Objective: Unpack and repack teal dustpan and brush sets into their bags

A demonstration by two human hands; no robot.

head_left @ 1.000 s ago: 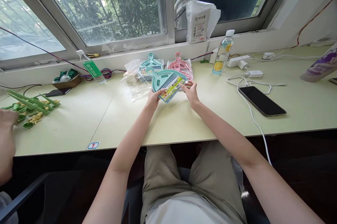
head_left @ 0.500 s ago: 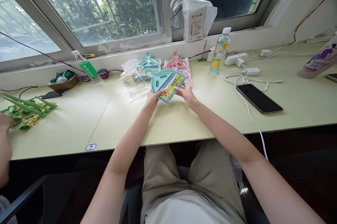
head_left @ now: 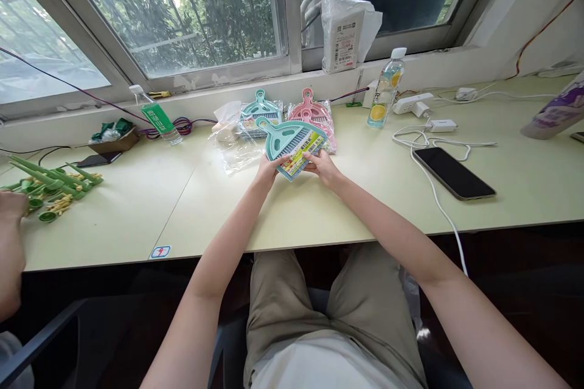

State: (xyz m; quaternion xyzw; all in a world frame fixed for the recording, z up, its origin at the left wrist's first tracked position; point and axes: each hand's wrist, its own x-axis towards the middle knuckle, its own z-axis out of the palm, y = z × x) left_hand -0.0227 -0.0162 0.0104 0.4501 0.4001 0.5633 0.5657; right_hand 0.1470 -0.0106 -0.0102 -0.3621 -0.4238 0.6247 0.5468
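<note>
Both hands hold a teal dustpan and brush set (head_left: 292,140) with a yellow label, just above the table. My left hand (head_left: 270,171) grips its lower left edge, and my right hand (head_left: 323,166) grips the right side with the thumb on the label. Behind it lie another teal set (head_left: 261,110) in clear wrap and pink sets (head_left: 311,110), also wrapped. Crumpled clear plastic (head_left: 235,148) spreads out to the left of them.
A green-labelled bottle (head_left: 157,116) leans at the back left; an orange-slice bottle (head_left: 385,89) stands right. A phone (head_left: 454,173) lies among white cables. At far left, another person's hand (head_left: 13,205) is beside green plastic pieces (head_left: 55,185).
The whole view has shifted slightly, so things appear a little further right. My hands keep their hold on the teal set, with the right thumb still over the label.
</note>
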